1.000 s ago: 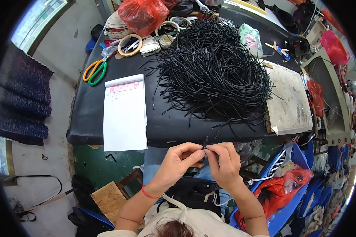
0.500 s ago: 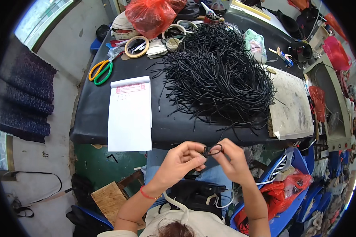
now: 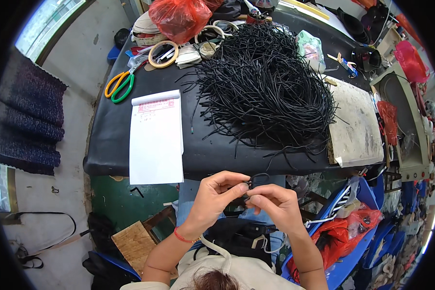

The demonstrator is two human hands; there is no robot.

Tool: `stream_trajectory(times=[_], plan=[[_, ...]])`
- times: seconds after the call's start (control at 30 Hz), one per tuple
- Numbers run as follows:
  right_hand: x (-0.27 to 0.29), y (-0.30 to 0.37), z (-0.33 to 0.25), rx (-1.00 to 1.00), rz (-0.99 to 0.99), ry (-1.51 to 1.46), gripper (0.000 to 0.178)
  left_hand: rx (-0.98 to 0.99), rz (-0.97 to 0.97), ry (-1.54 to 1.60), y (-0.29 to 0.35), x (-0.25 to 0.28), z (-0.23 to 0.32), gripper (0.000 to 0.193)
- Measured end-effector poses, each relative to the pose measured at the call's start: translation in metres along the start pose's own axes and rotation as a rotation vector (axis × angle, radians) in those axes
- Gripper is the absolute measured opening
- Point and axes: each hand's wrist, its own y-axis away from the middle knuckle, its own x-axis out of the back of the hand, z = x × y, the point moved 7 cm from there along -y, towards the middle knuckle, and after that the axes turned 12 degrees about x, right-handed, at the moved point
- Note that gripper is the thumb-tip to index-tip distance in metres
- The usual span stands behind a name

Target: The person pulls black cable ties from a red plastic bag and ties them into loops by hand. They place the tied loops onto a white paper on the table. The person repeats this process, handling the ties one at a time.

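Observation:
A thin black cord (image 3: pixel 268 178), bent into a small loop, is between my hands just in front of the table edge. My left hand (image 3: pixel 218 195) is closed, thumb and forefinger pinching the cord where the loop comes together. Close beside it, my right hand (image 3: pixel 277 207) has its thumb and forefinger pressed together at the cord below the loop; its lower fingers are slightly blurred. Fingers hide the cord's ends. Beyond my hands, a big tangled heap of black cords (image 3: pixel 270 92) covers the middle of the black table (image 3: pixel 108 140).
Left of the heap lie a white notepad (image 3: pixel 156 140) and scissors (image 3: pixel 122 86) with orange and green handles. Tape rolls (image 3: pixel 163 54) and a red plastic bag (image 3: pixel 179 19) sit behind. A worn board (image 3: pixel 356 123) is at right; a blue bin (image 3: pixel 345 261) stands below it.
My right hand has shifted down and turned, its fingers now below the loop. The loop points up and away instead of sideways. My left hand keeps its pinch. The view has moved slightly.

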Motion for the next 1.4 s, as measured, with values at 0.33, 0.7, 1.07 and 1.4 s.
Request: stream_trajectory(times=[0.33,0.7,1.07,1.4], plan=[[-0.003,-0.003,-0.012,0.211,0.323,0.432,0.014,-0.283,0.291,-0.218,0.015,-0.006,0.007,0.019],[0.002,-0.019,-0.013,0.22,0.041,0.498,0.012,-0.191,0.161,-0.688,0.02,-0.014,0.027,0.034],[0.007,-0.018,0.016,-0.016,0.146,0.058,0.014,-0.025,0.019,-0.582,0.012,-0.015,0.001,0.024],[0.004,-0.02,0.013,0.002,0.1,-0.041,0.017,-0.026,-0.048,-0.459,0.011,-0.016,0.003,0.019]])
